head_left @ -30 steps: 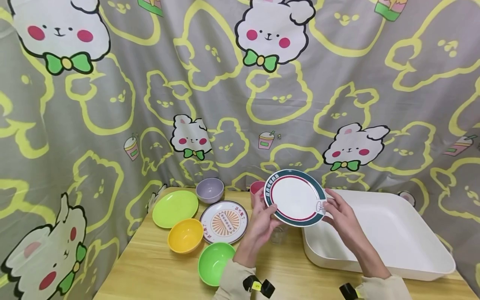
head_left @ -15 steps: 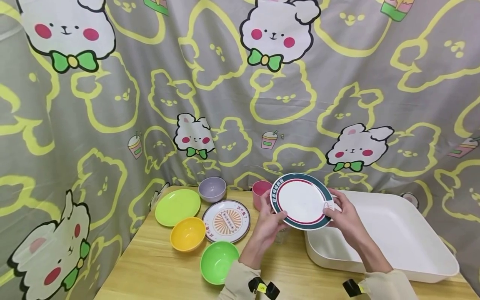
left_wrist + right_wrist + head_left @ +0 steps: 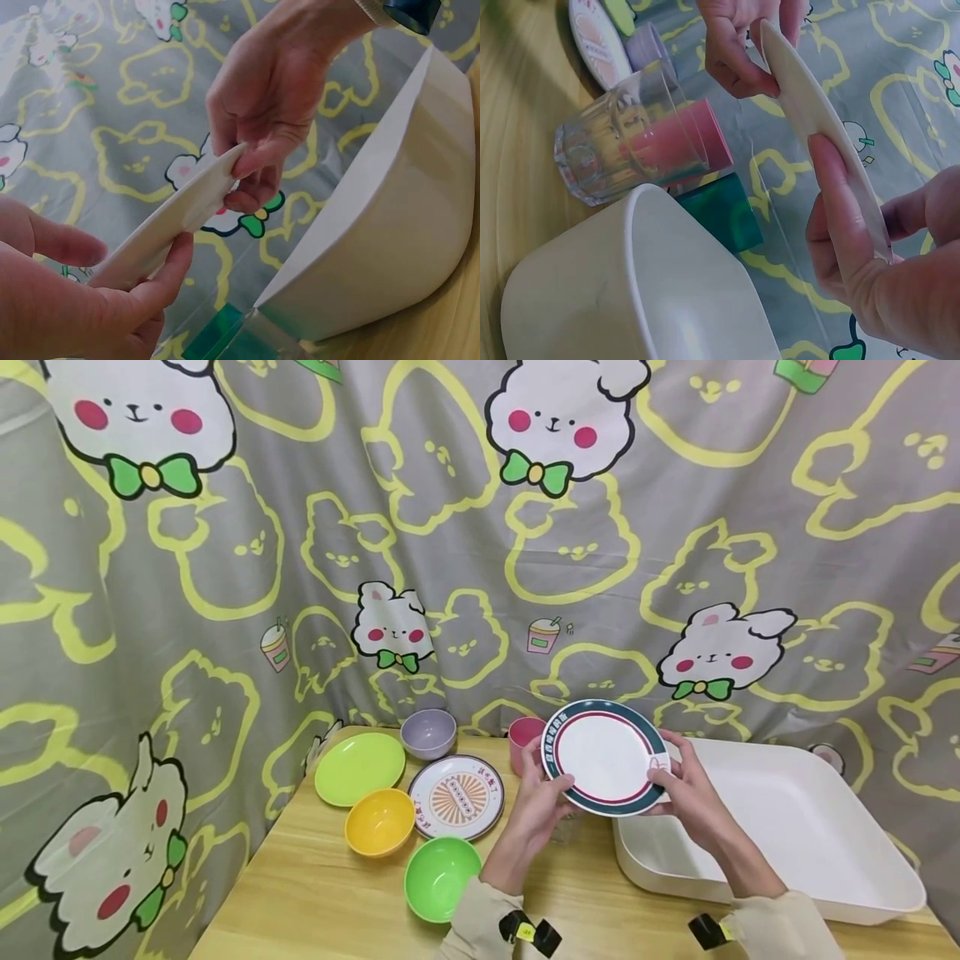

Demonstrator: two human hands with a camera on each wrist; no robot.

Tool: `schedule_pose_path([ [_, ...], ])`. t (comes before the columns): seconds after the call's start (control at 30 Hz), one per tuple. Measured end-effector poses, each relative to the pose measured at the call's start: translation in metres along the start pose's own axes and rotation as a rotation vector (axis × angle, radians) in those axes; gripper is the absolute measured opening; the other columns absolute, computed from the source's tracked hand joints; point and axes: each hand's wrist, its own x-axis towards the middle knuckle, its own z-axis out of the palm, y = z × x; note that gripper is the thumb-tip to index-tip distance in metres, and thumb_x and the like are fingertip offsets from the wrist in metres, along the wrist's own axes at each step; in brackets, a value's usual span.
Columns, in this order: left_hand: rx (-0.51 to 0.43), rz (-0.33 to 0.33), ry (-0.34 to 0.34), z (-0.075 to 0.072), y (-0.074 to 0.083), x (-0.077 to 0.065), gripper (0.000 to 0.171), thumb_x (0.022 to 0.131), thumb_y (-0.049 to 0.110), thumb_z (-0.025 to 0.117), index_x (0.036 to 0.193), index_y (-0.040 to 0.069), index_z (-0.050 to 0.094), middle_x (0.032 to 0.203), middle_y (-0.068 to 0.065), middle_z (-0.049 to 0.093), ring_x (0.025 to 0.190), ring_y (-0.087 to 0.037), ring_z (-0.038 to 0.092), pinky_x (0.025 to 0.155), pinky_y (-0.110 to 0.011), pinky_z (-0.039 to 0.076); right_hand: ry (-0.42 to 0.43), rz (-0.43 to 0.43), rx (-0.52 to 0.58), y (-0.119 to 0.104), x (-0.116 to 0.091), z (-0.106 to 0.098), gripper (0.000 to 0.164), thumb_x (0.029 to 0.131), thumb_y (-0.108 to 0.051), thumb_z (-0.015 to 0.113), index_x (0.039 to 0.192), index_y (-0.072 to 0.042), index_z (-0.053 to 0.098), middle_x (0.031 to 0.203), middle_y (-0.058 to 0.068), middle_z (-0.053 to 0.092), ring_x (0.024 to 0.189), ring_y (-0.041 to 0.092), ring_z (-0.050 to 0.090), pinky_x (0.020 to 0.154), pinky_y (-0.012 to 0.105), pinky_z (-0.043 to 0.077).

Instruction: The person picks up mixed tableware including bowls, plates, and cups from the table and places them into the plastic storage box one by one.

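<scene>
Left hand [image 3: 531, 806], right hand [image 3: 697, 787] pinch teal-rimmed plate [image 3: 604, 757] by opposite sides; same hold half second ago; lime-green plate [image 3: 360, 768] at back-left corner of table [image 3: 292, 893]

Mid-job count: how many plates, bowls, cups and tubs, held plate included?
Plates: 3 (held plate, lime plate, patterned plate)
Bowls: 3 (purple bowl, orange bowl, green bowl)
Cups: 3 (pink cup, teal cup, clear cup)
Tubs: 1 (white tub)
Total: 10

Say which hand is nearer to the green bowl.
Left. In the head view, the left hand lies up and right of the green bowl, at the left edge of the held plate; the right hand is farther right, at its opposite edge.
</scene>
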Motion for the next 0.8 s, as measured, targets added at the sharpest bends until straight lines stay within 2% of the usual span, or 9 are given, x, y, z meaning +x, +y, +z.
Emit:
schedule_pose_path([
  [0.1,0.006,-0.004,-0.009,0.0,0.002,-0.002,0.072,0.094,-0.009,0.055,0.154,0.02,0.028,0.149,-0.021,0.042,0.104,-0.03,0.066,0.073,-0.034,0.061,-0.004,-0.022,0.008,-0.002,0.0,-0.002,0.069,0.107,-0.002,0.042,0.162,-0.01,0.002,0.138,0.037,0.043,0.08,0.018,0.072,0.067,0.042,0.064],
  [0.17,0.012,-0.005,-0.032,-0.002,0.003,-0.003,0.07,0.095,-0.007,0.055,0.154,0.017,0.026,0.147,-0.022,0.042,0.107,-0.029,0.065,0.077,-0.036,0.061,-0.002,-0.037,0.007,-0.004,-0.001,-0.004,0.069,0.107,-0.002,0.043,0.163,-0.009,0.004,0.139,0.037,0.042,0.079,0.018,0.071,0.066,0.042,0.064],
  [0.3,0.051,-0.024,-0.087,-0.006,0.007,-0.005,0.068,0.098,-0.003,0.055,0.156,0.011,0.024,0.145,-0.022,0.043,0.107,-0.026,0.063,0.08,-0.034,0.058,0.008,-0.067,-0.024,-0.009,-0.001,-0.011,0.069,0.107,-0.002,0.046,0.163,-0.008,0.008,0.14,0.036,0.043,0.078,0.017,0.07,0.065,0.043,0.064],
  [0.43,0.145,-0.023,-0.138,-0.01,0.018,-0.007,0.071,0.098,0.0,0.056,0.159,0.005,0.021,0.142,-0.023,0.044,0.112,-0.027,0.059,0.092,-0.038,0.057,0.034,-0.092,-0.083,-0.012,-0.003,-0.022,0.068,0.107,-0.006,0.049,0.163,-0.005,0.011,0.141,0.038,0.042,0.077,0.016,0.071,0.063,0.043,0.064],
  [0.53,0.251,0.019,-0.183,-0.015,0.029,-0.009,0.07,0.098,0.002,0.057,0.159,0.002,0.022,0.14,-0.025,0.045,0.118,-0.029,0.056,0.103,-0.046,0.053,0.064,-0.098,-0.133,-0.015,-0.003,-0.033,0.067,0.108,-0.011,0.051,0.162,-0.001,0.012,0.147,0.04,0.039,0.076,0.013,0.071,0.062,0.041,0.064],
  [0.67,0.394,0.094,-0.241,-0.028,0.044,-0.01,0.058,0.1,0.003,0.056,0.153,0.0,0.034,0.139,-0.027,0.049,0.123,-0.032,0.054,0.108,-0.047,0.049,0.096,-0.095,-0.201,-0.018,-0.005,-0.049,0.068,0.108,-0.016,0.052,0.16,0.004,0.013,0.149,0.041,0.035,0.077,0.008,0.07,0.063,0.04,0.064],
  [0.8,0.553,0.22,-0.244,-0.046,0.057,-0.007,0.042,0.101,-0.001,0.052,0.142,-0.005,0.049,0.136,-0.028,0.055,0.127,-0.039,0.053,0.109,-0.048,0.047,0.12,-0.112,-0.258,-0.019,-0.007,-0.064,0.068,0.108,-0.019,0.053,0.16,0.006,0.015,0.148,0.043,0.036,0.076,0.004,0.069,0.061,0.039,0.064],
])
